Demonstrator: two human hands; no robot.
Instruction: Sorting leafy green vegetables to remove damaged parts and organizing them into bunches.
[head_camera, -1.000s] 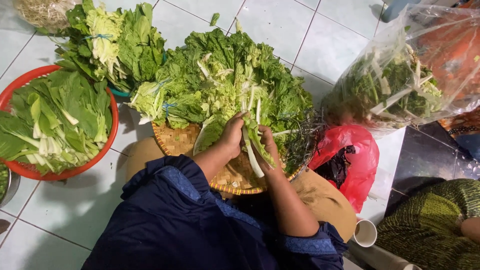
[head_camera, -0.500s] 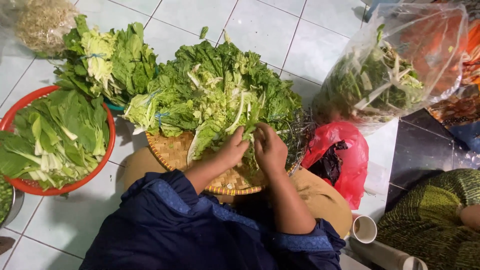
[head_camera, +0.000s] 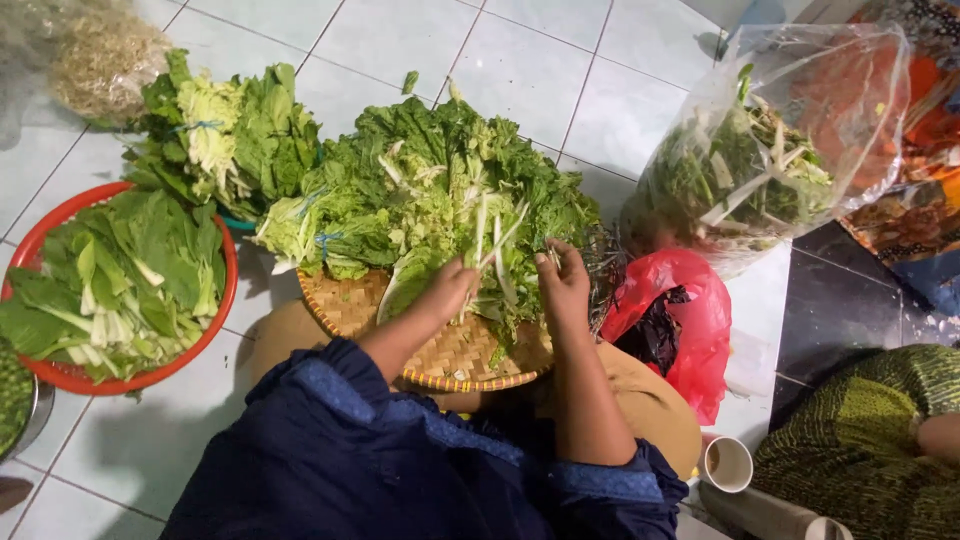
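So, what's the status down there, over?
Left hand and right hand both gripping leafy greens on woven tray. Red bag beside, nothing blocking.

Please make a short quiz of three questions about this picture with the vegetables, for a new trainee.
1. True or false: the red basin holds leafy greens.
2. On what do the greens under both hands lie? A) metal pot B) woven tray C) red bag
3. What lies right of the woven tray, touching the clear bag?

Key: 1 true. 2 B; the left hand and right hand grip pale stalks over it. 3 a red plastic bag.
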